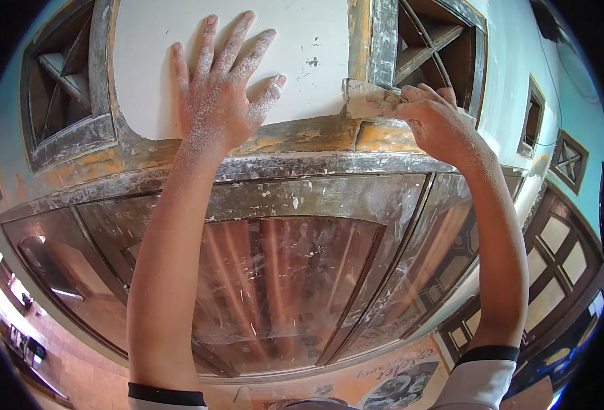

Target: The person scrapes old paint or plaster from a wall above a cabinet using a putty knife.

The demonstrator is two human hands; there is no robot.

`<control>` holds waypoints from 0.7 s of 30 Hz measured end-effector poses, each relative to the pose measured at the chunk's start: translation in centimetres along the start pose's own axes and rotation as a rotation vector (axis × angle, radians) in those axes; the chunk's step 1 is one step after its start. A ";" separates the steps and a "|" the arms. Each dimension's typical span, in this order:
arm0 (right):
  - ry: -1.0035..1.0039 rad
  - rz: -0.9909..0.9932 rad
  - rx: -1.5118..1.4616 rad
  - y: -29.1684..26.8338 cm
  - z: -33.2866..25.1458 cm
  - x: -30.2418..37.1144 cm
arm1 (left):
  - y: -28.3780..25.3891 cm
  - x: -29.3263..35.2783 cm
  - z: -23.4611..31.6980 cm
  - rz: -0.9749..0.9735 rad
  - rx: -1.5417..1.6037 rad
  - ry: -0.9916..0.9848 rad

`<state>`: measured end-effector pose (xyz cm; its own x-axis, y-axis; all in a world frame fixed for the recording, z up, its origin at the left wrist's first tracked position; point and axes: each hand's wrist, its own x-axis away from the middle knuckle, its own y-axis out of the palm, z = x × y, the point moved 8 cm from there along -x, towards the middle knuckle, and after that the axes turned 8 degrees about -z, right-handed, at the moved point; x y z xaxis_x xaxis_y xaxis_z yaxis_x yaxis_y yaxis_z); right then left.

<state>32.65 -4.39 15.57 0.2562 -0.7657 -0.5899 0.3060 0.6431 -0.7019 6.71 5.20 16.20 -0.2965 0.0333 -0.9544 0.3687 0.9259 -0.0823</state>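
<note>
Sleeves (166, 395), pair: pale with dark cuffs, at the lower edge.

Left hand (220, 102): dusted white, fingers spread, palm side to the panel, apparently flat against it.

Right hand (440, 124): dusty, fingers curled, pinching a scraper at its right end; the exact finger placement is partly hidden.

Scraper (367, 101), one: flat, blade-like, coated with whitish residue. Located at the panel's lower right corner, over the junction of the wooden trim; whether its whole edge makes contact cannot be told. Handling, by judgement: light, fairly stiff, possibly slippery from powder; best held at the end away from the broad edge, thumb against fingers.

White panel (302, 41): smooth, with small dark marks upper right of the left hand; probably rigid.

Wooden trim (302, 137): worn, orange and grey patches, below the panel.

Latticed openings (428, 55), one each side of the panel: dark frames, crossed bars.

Glazed window (288, 287): brown frame, reflective, spattered, below the trim.

Containers: none identifiable; contents not recordable.

Blue-green wall (592, 102): far right, bearing a small lattice vent (568, 161).
</note>
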 end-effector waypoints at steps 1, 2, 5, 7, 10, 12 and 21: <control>0.008 -0.044 -0.023 0.4 0.4 -0.1 | 0.0 0.0 0.1 0.003 -0.002 0.001; 0.008 -0.041 -0.022 0.5 0.6 -0.2 | 0.0 0.0 0.3 0.007 0.013 0.004; 0.007 0.013 -0.009 0.1 0.5 -0.3 | 0.0 0.0 0.2 0.016 0.031 0.007; 0.014 -0.002 -0.063 -0.1 -0.2 -0.5 | 0.0 0.0 0.0 0.001 0.025 0.001; 0.069 -0.052 -0.066 -0.1 1.5 -0.7 | 0.0 -0.1 0.4 -0.003 0.031 0.000; 0.050 -0.007 -0.072 -0.3 0.6 -0.8 | -0.1 0.0 0.1 -0.002 0.026 0.001; -0.038 0.117 -0.061 -0.6 1.2 -1.5 | 0.0 0.0 0.1 -0.030 0.054 -0.008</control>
<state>33.20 -3.63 17.32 0.3222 -0.6839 -0.6546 0.2158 0.7263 -0.6526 6.79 5.21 16.21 -0.3014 0.0022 -0.9535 0.4063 0.9049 -0.1264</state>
